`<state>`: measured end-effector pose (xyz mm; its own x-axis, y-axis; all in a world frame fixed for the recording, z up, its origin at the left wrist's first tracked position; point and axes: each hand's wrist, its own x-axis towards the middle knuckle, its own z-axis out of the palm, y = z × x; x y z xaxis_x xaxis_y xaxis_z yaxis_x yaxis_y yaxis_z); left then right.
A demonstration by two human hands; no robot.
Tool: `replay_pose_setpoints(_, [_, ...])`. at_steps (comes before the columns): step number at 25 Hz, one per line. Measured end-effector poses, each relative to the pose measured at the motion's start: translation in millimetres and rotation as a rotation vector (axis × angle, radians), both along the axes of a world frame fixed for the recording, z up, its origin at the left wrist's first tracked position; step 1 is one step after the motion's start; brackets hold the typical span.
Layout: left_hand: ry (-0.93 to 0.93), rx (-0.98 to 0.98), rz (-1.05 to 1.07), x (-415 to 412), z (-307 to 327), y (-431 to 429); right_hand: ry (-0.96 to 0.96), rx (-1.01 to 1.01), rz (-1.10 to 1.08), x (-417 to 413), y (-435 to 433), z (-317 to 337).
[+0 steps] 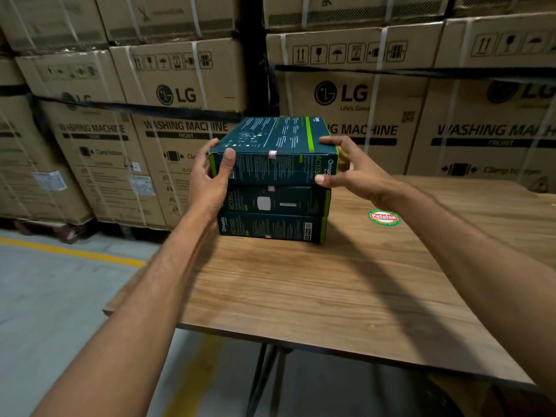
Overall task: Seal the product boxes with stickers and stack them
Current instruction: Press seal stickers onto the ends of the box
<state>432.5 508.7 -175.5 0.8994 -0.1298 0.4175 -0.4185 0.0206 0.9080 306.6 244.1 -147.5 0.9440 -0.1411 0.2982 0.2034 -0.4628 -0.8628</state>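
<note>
Three dark green product boxes are stacked on the wooden table [316, 290] near its far left corner. The top box [270, 145] carries a small pale sticker [272, 154] over its front flap edge. My left hand [210, 176] grips the top box's left end, thumb on the front face and fingers behind. My right hand [346, 167] holds the right end, thumb on the front face and fingers curled over the top edge. Below lie the middle box [276, 201] and the bottom box [270, 228], each with a small sticker on its front.
A round red and green label [384, 217] is stuck on the tabletop right of the stack. Large strapped cardboard washing machine cartons [355, 94] form a wall behind the table. A grey floor with a yellow line [72, 251] lies to the left.
</note>
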Motion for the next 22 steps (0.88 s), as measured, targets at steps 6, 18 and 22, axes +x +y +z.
replay_pose_setpoints(6, [-0.032, -0.008, 0.030, 5, -10, -5, -0.077, 0.034, -0.008, 0, 3, -13])
replay_pose_setpoints(18, [-0.078, 0.140, -0.047, 3, -2, 8, -0.407, -0.739, -0.345, 23, 65, 1])
replay_pose_setpoints(22, [-0.080, 0.155, -0.057, 7, -5, 11, -0.436, -0.815, -0.395, 27, 67, 3])
